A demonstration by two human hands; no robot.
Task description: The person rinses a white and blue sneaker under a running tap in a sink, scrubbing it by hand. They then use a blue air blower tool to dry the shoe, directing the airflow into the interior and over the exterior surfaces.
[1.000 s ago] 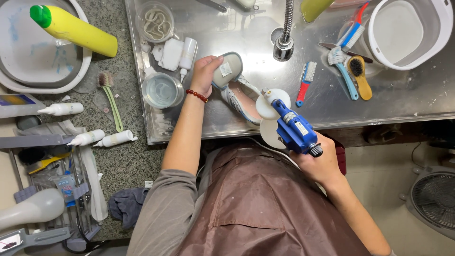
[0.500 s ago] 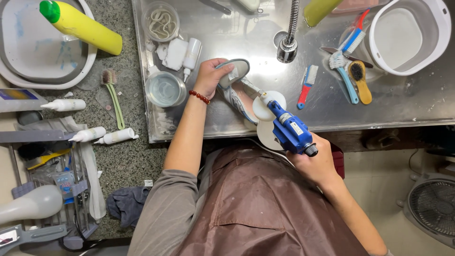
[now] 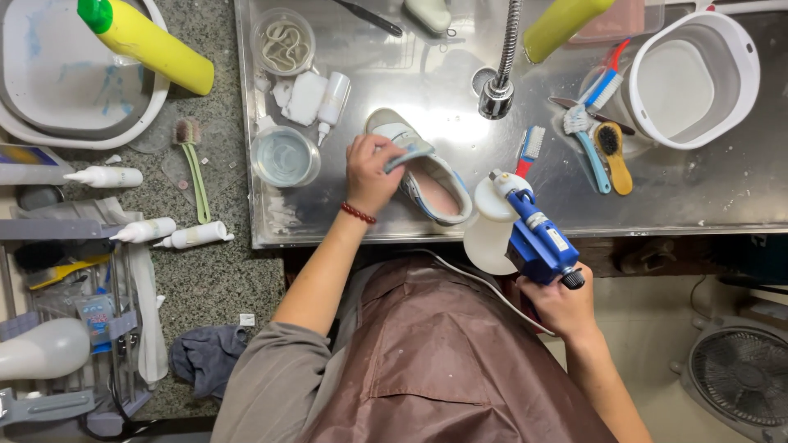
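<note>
Shoe (image 3: 427,168) lies at the centre of the frame on the steel sink tray (image 3: 698,193), its long axis running from upper left to lower right, with the left hand (image 3: 369,168) closed over its upper-left end and touching it. The right hand (image 3: 562,308), lower right of the shoe and clear of it, is clamped around a blue power tool (image 3: 538,242) whose white round head points up-left toward the shoe's near end (a short gap between them). Open steel lies above the shoe up to the faucet (image 3: 499,90); the tray's front edge runs just below it.
</note>
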